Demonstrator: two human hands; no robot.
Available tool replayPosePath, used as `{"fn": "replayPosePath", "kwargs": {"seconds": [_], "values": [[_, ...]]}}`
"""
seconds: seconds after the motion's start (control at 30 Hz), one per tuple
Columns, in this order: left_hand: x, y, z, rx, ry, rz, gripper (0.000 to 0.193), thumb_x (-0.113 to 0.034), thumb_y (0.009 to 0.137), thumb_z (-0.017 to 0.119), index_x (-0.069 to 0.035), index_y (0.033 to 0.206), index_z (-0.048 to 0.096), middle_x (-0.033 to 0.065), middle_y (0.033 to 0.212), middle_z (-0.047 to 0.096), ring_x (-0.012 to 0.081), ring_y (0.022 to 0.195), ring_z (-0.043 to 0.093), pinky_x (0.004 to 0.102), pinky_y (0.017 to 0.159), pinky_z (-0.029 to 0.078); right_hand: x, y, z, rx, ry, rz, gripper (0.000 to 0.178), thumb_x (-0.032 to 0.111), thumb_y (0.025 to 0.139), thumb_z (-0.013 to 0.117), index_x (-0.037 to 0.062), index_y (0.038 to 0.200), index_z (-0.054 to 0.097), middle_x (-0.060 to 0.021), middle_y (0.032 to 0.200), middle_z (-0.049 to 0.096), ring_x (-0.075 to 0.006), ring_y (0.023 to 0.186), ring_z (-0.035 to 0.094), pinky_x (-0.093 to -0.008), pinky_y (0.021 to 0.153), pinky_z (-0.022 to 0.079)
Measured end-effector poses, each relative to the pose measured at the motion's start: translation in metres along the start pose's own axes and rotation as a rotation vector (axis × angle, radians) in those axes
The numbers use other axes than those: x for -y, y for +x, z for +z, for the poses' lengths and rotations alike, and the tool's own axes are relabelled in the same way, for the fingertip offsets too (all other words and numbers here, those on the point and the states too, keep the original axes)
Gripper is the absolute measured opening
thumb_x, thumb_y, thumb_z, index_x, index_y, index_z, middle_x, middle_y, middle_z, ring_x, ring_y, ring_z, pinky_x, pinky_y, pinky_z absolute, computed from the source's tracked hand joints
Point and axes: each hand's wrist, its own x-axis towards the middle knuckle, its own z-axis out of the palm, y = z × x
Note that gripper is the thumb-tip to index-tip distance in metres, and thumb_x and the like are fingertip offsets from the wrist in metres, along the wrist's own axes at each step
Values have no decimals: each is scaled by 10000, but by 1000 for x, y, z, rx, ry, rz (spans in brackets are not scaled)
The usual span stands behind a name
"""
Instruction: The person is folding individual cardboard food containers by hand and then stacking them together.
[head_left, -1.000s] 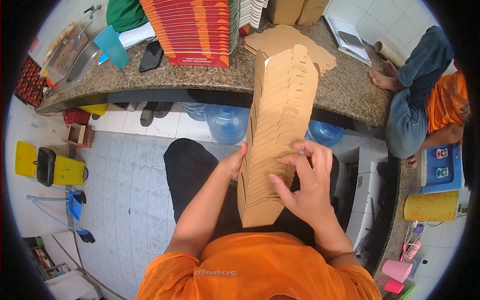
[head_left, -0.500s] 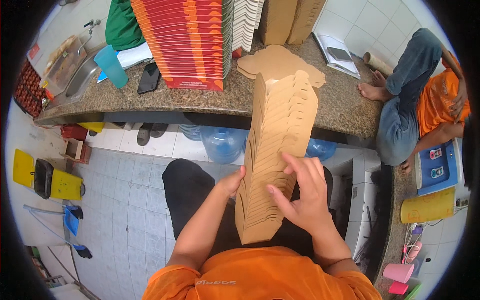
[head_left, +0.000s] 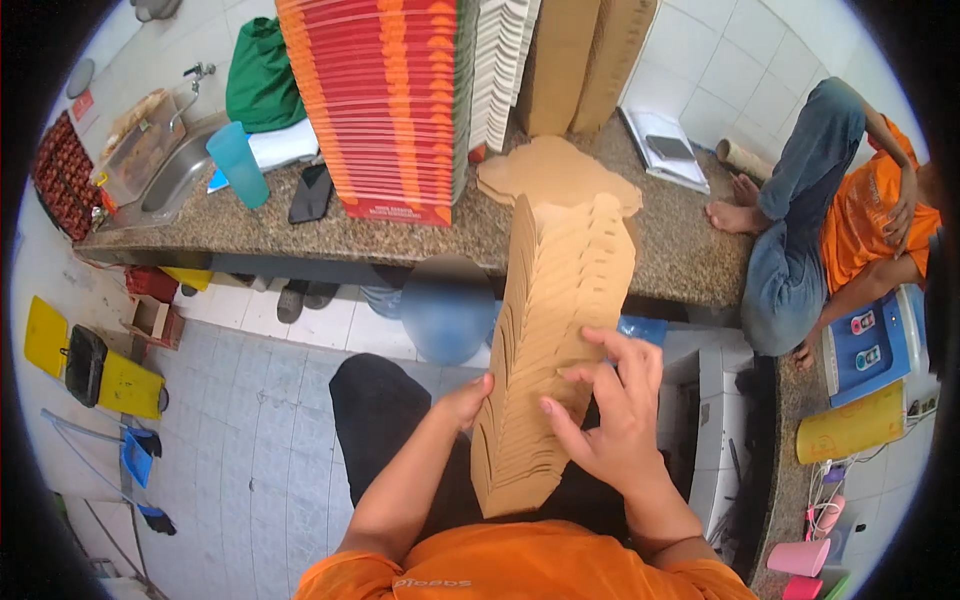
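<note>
A long stack of die-cut brown cardboard sheets (head_left: 560, 330) leans from my lap up to the counter edge, its many layers fanned in overlapping steps. My left hand (head_left: 466, 402) grips its left side, the thumb near the layered edges and the other fingers hidden behind it. Over the right side of the stack is my right hand (head_left: 618, 410), thumb and fingers spread and curved, fingertips at the cardboard's surface. Just past the stack's far end, more flat brown cardboard pieces (head_left: 555, 172) lie on the granite counter (head_left: 690, 245).
A tall pile of red-and-orange printed cartons (head_left: 370, 110) stands on the counter beside white and brown stacks. Left of it are a phone (head_left: 311, 194), a teal cup (head_left: 238, 165) and a sink (head_left: 180, 172). A person (head_left: 860, 210) sits at the right. Below stands a blue water bottle (head_left: 447, 310).
The view has shifted, so counter and stack appear lower. My right hand's fingers have spread a little and moved slightly along the cardboard; my left hand keeps its grip.
</note>
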Motion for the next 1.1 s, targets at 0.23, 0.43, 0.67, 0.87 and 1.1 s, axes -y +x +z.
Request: {"fn": "replayPosePath", "kwargs": {"seconds": [0.23, 0.43, 0.67, 0.87, 1.1], "values": [[-6, -4, 15, -20, 24, 21, 1172, -798, 750, 751, -5, 1553, 433, 163, 1498, 578, 269, 1355, 581, 437, 1117, 496, 6, 0, -10, 16, -54, -12, 362, 198, 736, 891, 80, 999, 670, -162, 1291, 611, -351, 1087, 519, -448, 917, 414], [4, -5, 15, -59, 69, 14, 1201, -801, 736, 760, -1, 1563, 420, 160, 1508, 568, 267, 1378, 564, 442, 1125, 489, 6, -1, -23, -60, 44, 63, 454, 228, 766, 880, 40, 1126, 679, -84, 1003, 645, -282, 927, 575, -416, 830, 406], [-7, -9, 35, 0, 99, 22, 1200, -768, 748, 787, 2, 1580, 392, 161, 1537, 541, 268, 1390, 552, 438, 1140, 470, -1, -6, -37, -133, 74, 27, 504, 200, 775, 875, 24, 1195, 658, -63, 900, 632, -266, 824, 567, -388, 775, 403], [-9, -8, 43, 44, 117, 17, 1242, -761, 730, 807, -3, 1601, 353, 163, 1572, 499, 275, 1421, 520, 444, 1157, 452, 1, -7, -59, -197, -24, 10, 391, 209, 734, 887, 61, 1050, 710, -101, 1131, 652, -313, 1004, 552, -440, 876, 404], [-3, -5, 38, 58, 145, 26, 1253, -766, 718, 809, -4, 1603, 354, 157, 1574, 497, 287, 1425, 517, 446, 1156, 455, -2, -14, -73, -201, -155, -43, 311, 237, 716, 884, 87, 933, 720, -97, 1377, 642, -314, 1066, 534, -438, 926, 365]]}}
